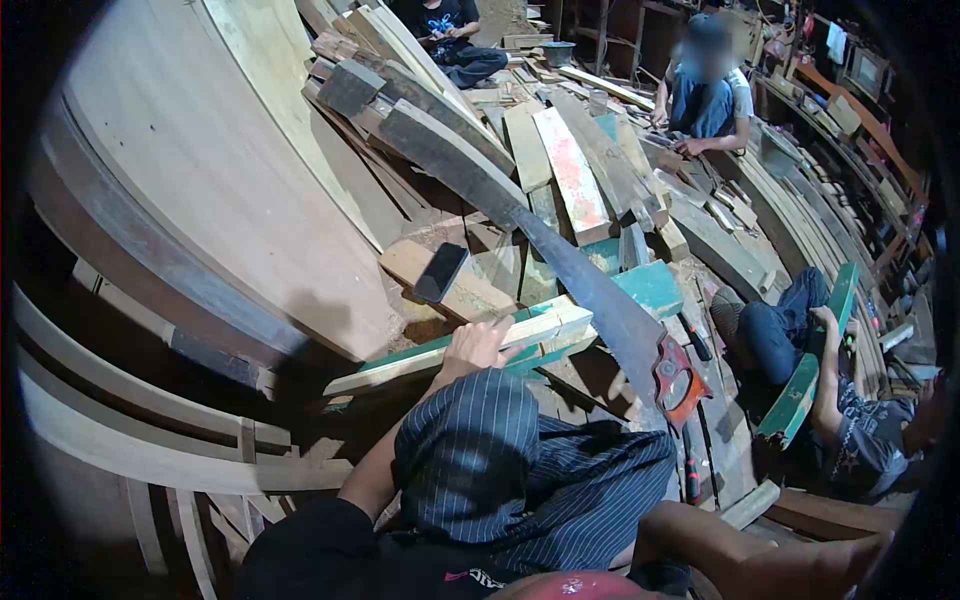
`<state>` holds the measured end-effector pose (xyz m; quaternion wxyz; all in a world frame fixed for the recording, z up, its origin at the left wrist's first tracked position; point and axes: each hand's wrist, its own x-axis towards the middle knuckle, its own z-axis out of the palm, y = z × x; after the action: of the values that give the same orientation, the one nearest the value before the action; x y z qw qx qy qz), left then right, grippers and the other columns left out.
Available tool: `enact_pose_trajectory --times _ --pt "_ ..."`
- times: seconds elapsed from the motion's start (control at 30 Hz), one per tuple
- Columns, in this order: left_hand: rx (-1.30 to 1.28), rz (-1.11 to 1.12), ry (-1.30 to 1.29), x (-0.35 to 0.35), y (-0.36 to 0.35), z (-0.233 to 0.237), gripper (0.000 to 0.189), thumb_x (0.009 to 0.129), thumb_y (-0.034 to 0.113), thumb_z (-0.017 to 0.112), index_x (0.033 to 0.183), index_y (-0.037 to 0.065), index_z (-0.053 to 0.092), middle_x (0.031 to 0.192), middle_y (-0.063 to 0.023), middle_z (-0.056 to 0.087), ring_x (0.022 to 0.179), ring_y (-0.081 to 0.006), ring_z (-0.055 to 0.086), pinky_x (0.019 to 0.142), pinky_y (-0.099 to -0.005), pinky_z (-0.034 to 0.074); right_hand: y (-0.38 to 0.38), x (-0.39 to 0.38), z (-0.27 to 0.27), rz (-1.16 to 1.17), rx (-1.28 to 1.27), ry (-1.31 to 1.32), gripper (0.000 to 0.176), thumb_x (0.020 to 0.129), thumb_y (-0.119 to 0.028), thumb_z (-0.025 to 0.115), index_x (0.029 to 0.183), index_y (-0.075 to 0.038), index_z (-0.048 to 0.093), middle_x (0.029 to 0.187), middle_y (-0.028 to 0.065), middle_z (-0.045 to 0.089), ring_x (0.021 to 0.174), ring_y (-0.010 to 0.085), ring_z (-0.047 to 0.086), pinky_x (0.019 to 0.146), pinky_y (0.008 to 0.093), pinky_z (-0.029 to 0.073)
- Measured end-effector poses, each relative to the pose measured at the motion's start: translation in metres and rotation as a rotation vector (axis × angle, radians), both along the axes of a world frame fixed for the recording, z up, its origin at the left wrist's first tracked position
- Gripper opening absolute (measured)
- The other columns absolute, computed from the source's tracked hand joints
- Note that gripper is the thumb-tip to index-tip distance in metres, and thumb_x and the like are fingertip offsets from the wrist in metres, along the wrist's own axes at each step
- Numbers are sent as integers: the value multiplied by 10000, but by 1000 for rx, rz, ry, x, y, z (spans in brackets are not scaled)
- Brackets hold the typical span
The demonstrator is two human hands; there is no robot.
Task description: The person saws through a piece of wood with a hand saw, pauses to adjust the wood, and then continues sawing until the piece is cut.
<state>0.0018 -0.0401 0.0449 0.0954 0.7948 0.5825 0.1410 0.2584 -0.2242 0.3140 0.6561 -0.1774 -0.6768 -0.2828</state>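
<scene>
My left hand (pixel 474 348) rests over a pale wooden strip (pixel 400 372), its fingers curled around it, beside my striped-trousered knee (pixel 470 430). Under and beside the strip lie green-painted pieces of wood (pixel 650 288). A handsaw (pixel 600 285) with a red handle (pixel 682 382) lies across the timber, right of the strip's end, with no hand on it. Just beyond my left hand, a dark phone (pixel 440 273) sits on a short board (pixel 400 260). Bare skin of a limb shows at the lower right, but my right hand cannot be made out.
Large curved panels (pixel 230 180) stand on the left. Planks and offcuts (pixel 580 180) cover the floor ahead. Screwdrivers (pixel 692 465) lie to the right. A person at right holds a green beam (pixel 800 390). Two other people (pixel 700 100) sit farther back.
</scene>
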Motion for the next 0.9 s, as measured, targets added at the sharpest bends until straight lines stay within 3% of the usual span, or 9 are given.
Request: enact_pose_trajectory --times 0.47,0.9 --pt "-27 27 23 2 -2 4 436 828 445 677 1083 99 602 874 -199 677 841 -389 666 761 -485 521 -14 14 0 53 -19 -21 263 935 -178 488 1113 14 471 1042 113 450 978 237 447 862 342 399" --pt "9 25 64 -2 -3 -3 493 828 507 661 1099 100 597 877 -170 684 836 -353 680 738 -463 536 -6 50 4 192 -85 -40 302 943 -201 487 1143 26 482 1079 136 472 1003 247 468 882 350 407"
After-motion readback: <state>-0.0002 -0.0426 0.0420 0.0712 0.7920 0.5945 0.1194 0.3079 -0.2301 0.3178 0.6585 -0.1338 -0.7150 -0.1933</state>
